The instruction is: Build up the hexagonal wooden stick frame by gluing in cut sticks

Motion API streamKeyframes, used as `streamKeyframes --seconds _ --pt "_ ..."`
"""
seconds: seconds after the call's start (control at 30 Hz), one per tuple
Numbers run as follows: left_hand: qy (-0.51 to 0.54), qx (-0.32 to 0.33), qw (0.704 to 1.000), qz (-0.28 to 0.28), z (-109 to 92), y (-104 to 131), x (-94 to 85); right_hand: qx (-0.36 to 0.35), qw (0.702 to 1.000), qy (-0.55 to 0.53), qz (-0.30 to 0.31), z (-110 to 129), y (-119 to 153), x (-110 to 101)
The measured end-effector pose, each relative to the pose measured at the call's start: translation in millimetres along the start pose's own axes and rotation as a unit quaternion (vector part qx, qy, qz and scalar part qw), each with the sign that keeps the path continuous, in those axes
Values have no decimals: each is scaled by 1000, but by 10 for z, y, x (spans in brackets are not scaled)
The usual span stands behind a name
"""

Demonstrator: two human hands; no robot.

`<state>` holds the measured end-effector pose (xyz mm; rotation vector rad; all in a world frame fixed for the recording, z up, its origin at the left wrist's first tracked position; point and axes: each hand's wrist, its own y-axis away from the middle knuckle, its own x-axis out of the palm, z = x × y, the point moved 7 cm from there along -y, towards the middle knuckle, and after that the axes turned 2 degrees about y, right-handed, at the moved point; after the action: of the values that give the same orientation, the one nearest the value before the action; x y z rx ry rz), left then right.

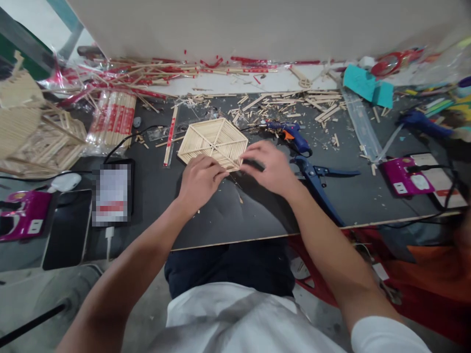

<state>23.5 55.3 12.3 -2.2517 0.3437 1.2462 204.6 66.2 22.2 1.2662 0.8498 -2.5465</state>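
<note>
A hexagonal panel of thin wooden sticks (201,140), with spokes meeting at its middle, lies on the dark tabletop. My left hand (200,180) grips its near edge, fingers bent and pressed together. At the panel's lower right corner, the thumb and fingers of my right hand (270,166) pinch the edge; whether a small piece is between them is hidden. Just behind my right hand is a blue hot glue gun (292,135) with an orange trigger. Blue-handled cutters (316,179) lie beside my right forearm.
Wrapped chopstick bundles (112,117) and finished stick pieces (44,137) occupy the left. Stick offcuts (294,105) litter the back. Phones (68,228) and a magenta power strip (27,213) sit front left; another magenta power strip (405,176) is at right. The table's front edge (235,241) runs beneath my forearms.
</note>
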Motion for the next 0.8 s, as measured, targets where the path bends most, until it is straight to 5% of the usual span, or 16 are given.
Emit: streamKeyframes --seconds 0.13,0.37,0.57,0.8 --pt "-2 -29 999 12 94 -9 65 -45 996 -9 72 102 -12 355" --pt "64 -14 997 46 173 -12 -101 -31 997 18 71 72 0 357" --pt "148 -194 969 -44 560 92 -509 -16 997 -17 67 100 21 355" --pt "198 -184 962 31 513 84 -281 -13 998 -12 69 101 26 364"
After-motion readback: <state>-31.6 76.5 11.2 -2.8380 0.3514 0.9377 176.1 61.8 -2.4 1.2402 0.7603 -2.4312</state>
